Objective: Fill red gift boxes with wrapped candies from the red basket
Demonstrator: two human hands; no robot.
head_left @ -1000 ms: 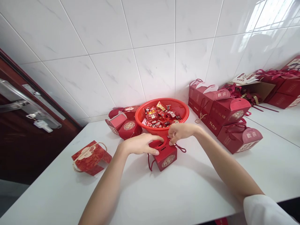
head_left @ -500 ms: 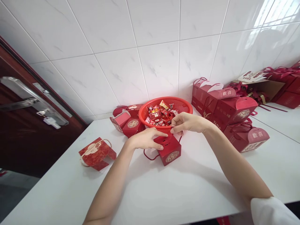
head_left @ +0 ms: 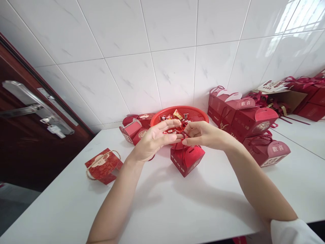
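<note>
A small red gift box (head_left: 187,162) with gold lettering sits turned at an angle in the middle, below my hands. Its dark red cord (head_left: 183,149) runs upward from the lid. My right hand (head_left: 203,135) pinches that cord above the box, thumb against fingers. Beside it, my left hand (head_left: 154,140) has its fingers stretched out toward the cord, palm partly up. Whether the box bottom touches the table, I cannot tell. Just behind both hands is a red plastic basket (head_left: 196,114) of wrapped candies (head_left: 177,115), partly covered by my fingers.
At left, an orange-red patterned box (head_left: 103,166) with a rope handle lies on the white table (head_left: 162,210). Other red boxes (head_left: 130,130) stand left of the basket. Stacked red boxes (head_left: 243,118) stand right. A tiled wall is behind; a door handle (head_left: 33,108) is left.
The gift box has turned and tilted under its cord. My left hand has left the lid and risen, opening its fingers beside the cord; my right hand stays near the same spot.
</note>
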